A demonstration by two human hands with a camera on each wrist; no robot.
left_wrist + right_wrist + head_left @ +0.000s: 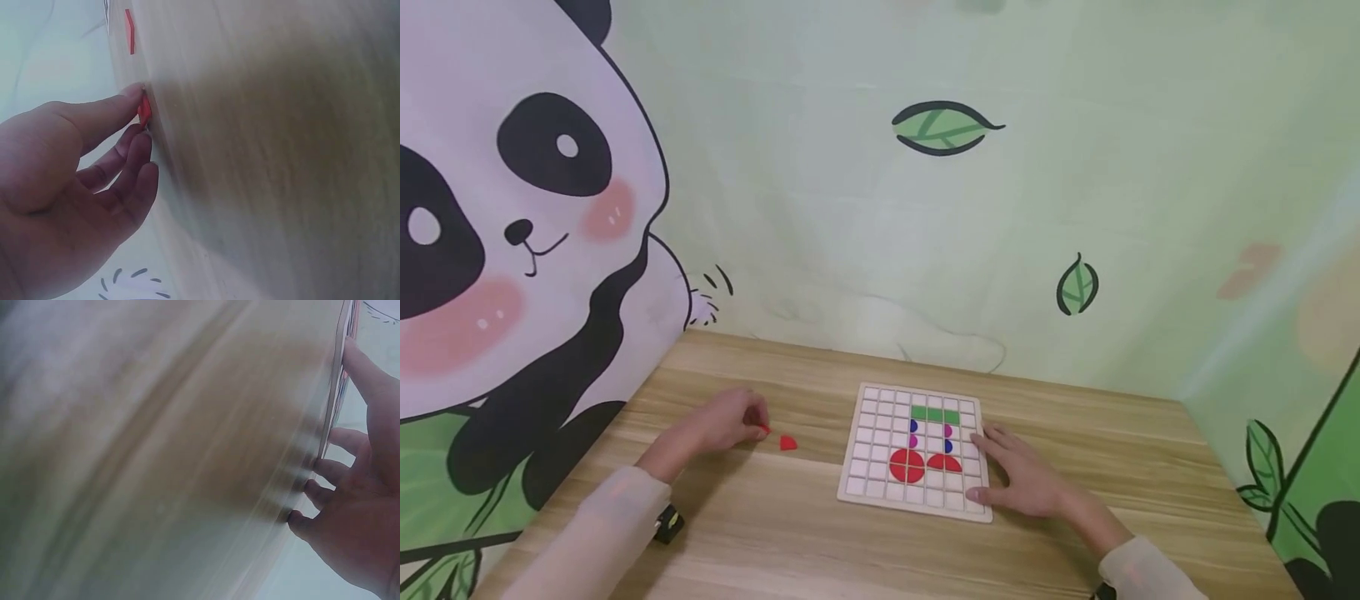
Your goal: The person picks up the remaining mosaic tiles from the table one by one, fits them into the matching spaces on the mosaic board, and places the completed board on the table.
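Observation:
My left hand (739, 417) pinches a small red piece (144, 112) between thumb and fingertips, low over the table left of the board. A second red piece (787, 442), shaped like a quarter circle, lies just right of that hand. With spread fingers, my right hand (1026, 475) rests at the right edge of a white grid board (868, 450). On the board sit green squares (935, 414) in a row, blue and magenta rounded pieces in two columns below them, a red full circle (907, 466) and a red half circle (944, 462).
The board lies flat on a wood-grain table (760, 533). Behind the table's far edge hangs a pale green backdrop (820, 208) with a printed panda and leaves. A black device (668, 525) is at the left wrist.

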